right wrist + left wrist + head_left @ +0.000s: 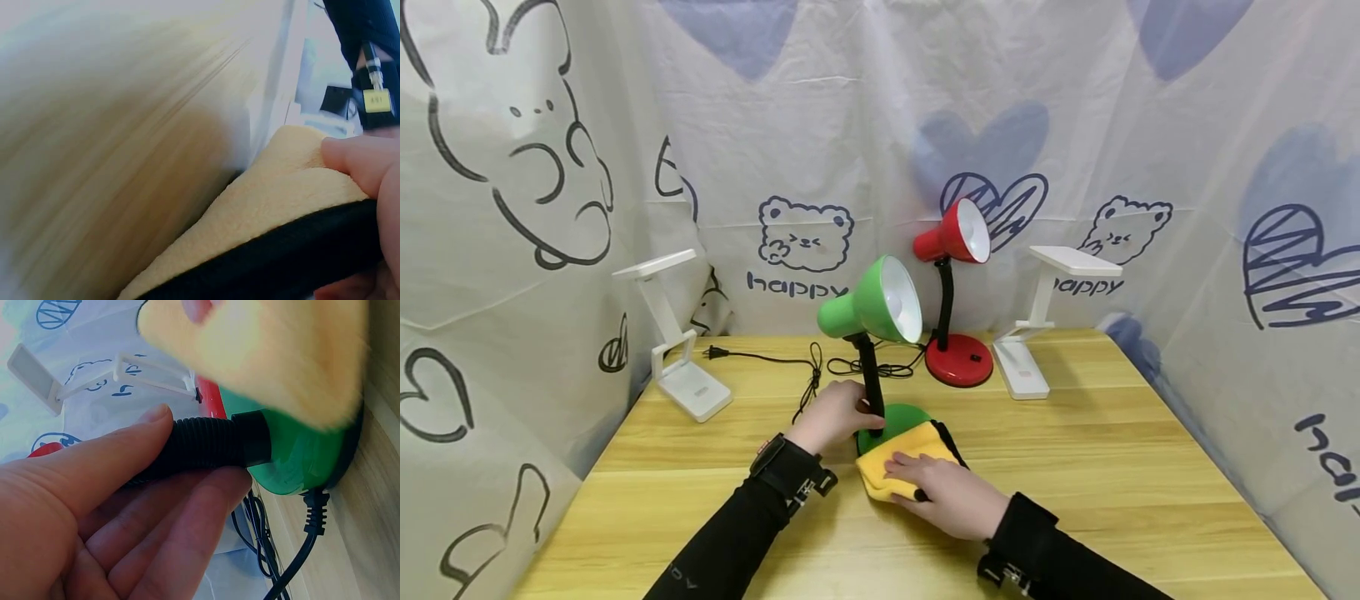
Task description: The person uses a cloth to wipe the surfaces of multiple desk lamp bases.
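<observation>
A green desk lamp [868, 304] stands mid-table, its shade facing right. My left hand [838, 417] grips the lamp's black ribbed neck [203, 440] low down, thumb on one side and fingers on the other. Over the front of the green base [906, 419] lies a folded yellow cloth [898, 458] with a black edge. My right hand [951, 496] holds this cloth against the base, fingers spread on top of it. In the right wrist view the cloth's black band [281, 250] runs between digits above and below. The cloth looks blurred in the left wrist view.
Behind, a red desk lamp [958, 361] stands near the curtain. White folding lamps stand at left [695, 390] and right [1022, 371]. A black cord with a plug [718, 352] lies at the back left, beside a coiled cord [887, 370]. Printed curtains surround the wooden table [1112, 467].
</observation>
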A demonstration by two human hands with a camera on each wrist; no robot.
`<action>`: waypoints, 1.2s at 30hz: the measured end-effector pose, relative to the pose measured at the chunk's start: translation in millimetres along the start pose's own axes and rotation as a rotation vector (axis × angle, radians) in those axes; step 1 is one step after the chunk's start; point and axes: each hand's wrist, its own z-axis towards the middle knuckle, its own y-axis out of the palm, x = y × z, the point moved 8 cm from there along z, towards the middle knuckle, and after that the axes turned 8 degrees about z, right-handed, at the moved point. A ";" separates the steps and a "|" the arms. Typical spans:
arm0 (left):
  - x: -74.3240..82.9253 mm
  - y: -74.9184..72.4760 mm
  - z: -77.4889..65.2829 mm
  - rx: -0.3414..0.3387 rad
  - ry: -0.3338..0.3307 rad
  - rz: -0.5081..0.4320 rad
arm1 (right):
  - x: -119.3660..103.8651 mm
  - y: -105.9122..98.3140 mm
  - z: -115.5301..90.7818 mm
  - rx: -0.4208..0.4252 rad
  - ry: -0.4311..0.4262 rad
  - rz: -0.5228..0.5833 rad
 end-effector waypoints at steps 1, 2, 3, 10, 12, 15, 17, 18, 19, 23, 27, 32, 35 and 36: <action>0.0 0.0 0.0 -0.001 0.001 -0.004 | 4.8 -3.4 -2.9 0.013 0.004 0.011; -0.2 -0.1 0.1 -0.001 0.001 -0.005 | 9.9 -7.1 -5.3 0.028 0.011 0.020; -0.3 -0.2 0.1 -0.001 0.001 -0.005 | 14.9 -10.9 -6.8 0.047 0.013 0.021; -1.0 0.3 0.0 0.000 0.005 -0.006 | 43.4 -29.1 4.0 0.127 0.050 -0.038; -1.1 0.5 0.1 0.000 0.008 -0.007 | 48.0 -33.0 11.8 0.141 0.054 -0.076; -1.0 0.3 0.2 -0.001 0.012 -0.008 | 54.9 -39.2 24.6 0.162 0.063 -0.133; -0.8 0.2 0.4 -0.002 0.016 -0.012 | 60.5 -43.4 33.3 0.171 0.077 -0.180; -0.7 0.0 0.4 -0.003 0.017 -0.013 | 63.1 -45.4 37.4 0.174 0.084 -0.202; -0.6 0.0 0.6 -0.004 0.018 -0.013 | 65.4 -47.2 41.4 0.175 0.090 -0.226; -1.1 -0.1 1.0 -0.010 0.018 -0.017 | 71.0 -54.6 56.5 0.206 0.098 -0.303; -2.7 0.5 1.1 -0.016 0.012 -0.018 | 74.0 -60.9 70.3 0.278 0.109 -0.304; -2.5 0.6 1.7 -0.013 0.013 -0.021 | 80.9 -65.1 82.8 0.371 0.157 -0.280; -1.5 1.3 2.5 -0.015 0.015 -0.023 | 83.8 -67.6 85.2 0.408 0.176 -0.285; -1.2 1.5 2.7 -0.016 0.017 -0.024 | 84.4 -67.5 85.5 0.402 0.174 -0.268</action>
